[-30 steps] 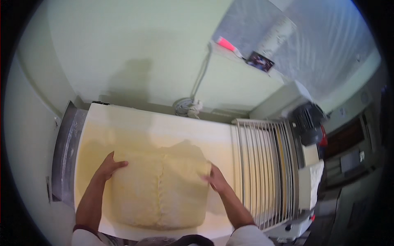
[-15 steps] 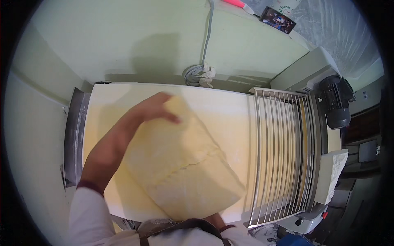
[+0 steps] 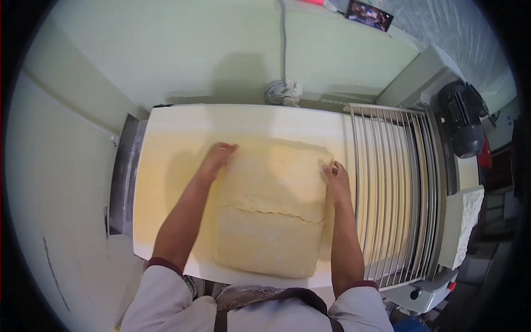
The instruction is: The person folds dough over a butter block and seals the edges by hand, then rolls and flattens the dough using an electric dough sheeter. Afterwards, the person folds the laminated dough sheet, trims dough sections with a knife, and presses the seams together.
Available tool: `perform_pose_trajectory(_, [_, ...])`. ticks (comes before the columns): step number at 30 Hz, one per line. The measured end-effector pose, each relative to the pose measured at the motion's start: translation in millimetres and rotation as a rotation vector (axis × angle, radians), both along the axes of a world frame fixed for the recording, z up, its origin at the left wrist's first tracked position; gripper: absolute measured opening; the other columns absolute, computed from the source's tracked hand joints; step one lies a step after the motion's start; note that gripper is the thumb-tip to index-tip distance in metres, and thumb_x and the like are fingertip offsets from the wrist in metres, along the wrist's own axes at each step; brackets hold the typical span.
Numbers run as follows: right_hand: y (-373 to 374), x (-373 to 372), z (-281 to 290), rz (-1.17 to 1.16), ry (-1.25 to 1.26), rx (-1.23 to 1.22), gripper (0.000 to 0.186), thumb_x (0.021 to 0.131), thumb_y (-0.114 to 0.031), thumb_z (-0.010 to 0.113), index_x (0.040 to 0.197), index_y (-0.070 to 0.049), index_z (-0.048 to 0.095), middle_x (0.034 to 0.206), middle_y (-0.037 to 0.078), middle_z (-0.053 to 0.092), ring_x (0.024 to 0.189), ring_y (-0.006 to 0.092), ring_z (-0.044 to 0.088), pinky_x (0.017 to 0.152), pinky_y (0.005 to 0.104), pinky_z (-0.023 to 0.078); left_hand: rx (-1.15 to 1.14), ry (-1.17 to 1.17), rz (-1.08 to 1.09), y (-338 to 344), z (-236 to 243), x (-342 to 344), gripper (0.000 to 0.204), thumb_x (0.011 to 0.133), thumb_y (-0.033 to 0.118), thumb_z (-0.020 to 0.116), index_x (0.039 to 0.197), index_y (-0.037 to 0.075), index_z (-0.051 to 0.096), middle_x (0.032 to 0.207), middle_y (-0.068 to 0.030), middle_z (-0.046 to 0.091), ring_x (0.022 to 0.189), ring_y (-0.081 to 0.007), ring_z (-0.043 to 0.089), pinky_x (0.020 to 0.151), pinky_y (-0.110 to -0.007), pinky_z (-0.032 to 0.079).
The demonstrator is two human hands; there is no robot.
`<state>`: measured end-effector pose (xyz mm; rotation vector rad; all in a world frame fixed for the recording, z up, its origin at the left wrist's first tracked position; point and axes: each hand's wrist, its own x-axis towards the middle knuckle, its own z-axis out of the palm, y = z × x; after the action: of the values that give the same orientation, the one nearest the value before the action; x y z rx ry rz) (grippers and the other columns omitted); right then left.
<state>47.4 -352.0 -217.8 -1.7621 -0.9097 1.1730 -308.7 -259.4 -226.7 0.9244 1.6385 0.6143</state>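
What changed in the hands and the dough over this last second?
The pale folded dough slab, being turned half a second ago, now lies flat and square. The left hand and right hand press its far corners. The white belt table and wire guard stayed put.

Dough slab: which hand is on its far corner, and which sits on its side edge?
The left hand rests at the far left corner of the folded dough slab. The right hand presses flat against the right side edge, next to the wire guard.

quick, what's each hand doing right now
Left hand: open, fingers flat on the far left corner of the pale folded dough slab.
Right hand: open, pressed against its right edge.
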Motion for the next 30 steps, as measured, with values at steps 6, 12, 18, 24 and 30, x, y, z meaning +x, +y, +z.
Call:
perform_pose_trajectory(6, [17.2,2.8,-1.9,-0.058,0.465,-0.079,0.043,0.085,-0.016,0.073,0.118,0.006,0.057,0.109,0.018,0.066,0.097,0.0247,0.066,0.084,0.0353,0.053,-0.202,-0.34,-0.048,16.6,0.6,17.2,0.043,0.081,0.027,0.078,0.111,-0.001,0.065,0.098,-0.0095,0.069,0.088,-0.0194,0.066,0.077,-0.035,0.054])
perform_pose_trajectory(12, [21.2,-38.4,-8.0,-0.079,-0.117,0.104,0.058,0.074,-0.007,0.082,0.122,0.0,0.052,0.113,0.015,0.064,0.1,0.0237,0.064,0.084,0.0342,0.053,0.289,-0.032,-0.081,-21.9,8.5,14.9,0.058,0.077,0.019,0.082,0.123,-0.003,0.055,0.104,-0.0116,0.069,0.095,-0.0232,0.067,0.083,-0.035,0.054])
perform_pose_trajectory(18, [39.4,-37.2,-0.7,0.051,0.167,0.026,0.063,0.073,-0.008,0.083,0.124,0.002,0.048,0.111,0.013,0.062,0.101,0.023,0.062,0.084,0.0327,0.054,0.343,0.107,-0.02,-35.2,2.9,4.1,0.059,0.08,0.02,0.08,0.128,0.0,0.052,0.113,-0.0117,0.067,0.102,-0.0225,0.065,0.089,-0.034,0.052])
perform_pose_trajectory(24, [79.6,-170.0,18.2,0.531,-1.023,-0.004,0.084,0.089,-0.04,0.062,0.152,-0.005,0.019,0.158,0.019,0.019,0.148,0.0337,0.012,0.119,0.0505,0.004,0.345,-0.677,0.153,-50.3,-25.8,-15.9,0.056,0.097,0.011,0.055,0.148,0.001,0.034,0.146,-0.0127,0.044,0.135,-0.0187,0.041,0.11,-0.031,0.033])
perform_pose_trajectory(30, [93.9,-267.7,-18.8,0.754,-1.202,0.273,0.073,0.098,-0.048,0.037,0.153,-0.004,0.018,0.16,0.017,0.017,0.149,0.0352,0.009,0.117,0.0577,0.002,0.509,-0.697,0.212,-60.2,-57.0,-13.1,0.052,0.101,0.005,0.042,0.149,-0.004,0.025,0.156,-0.012,0.028,0.144,-0.0199,0.027,0.117,-0.032,0.022])
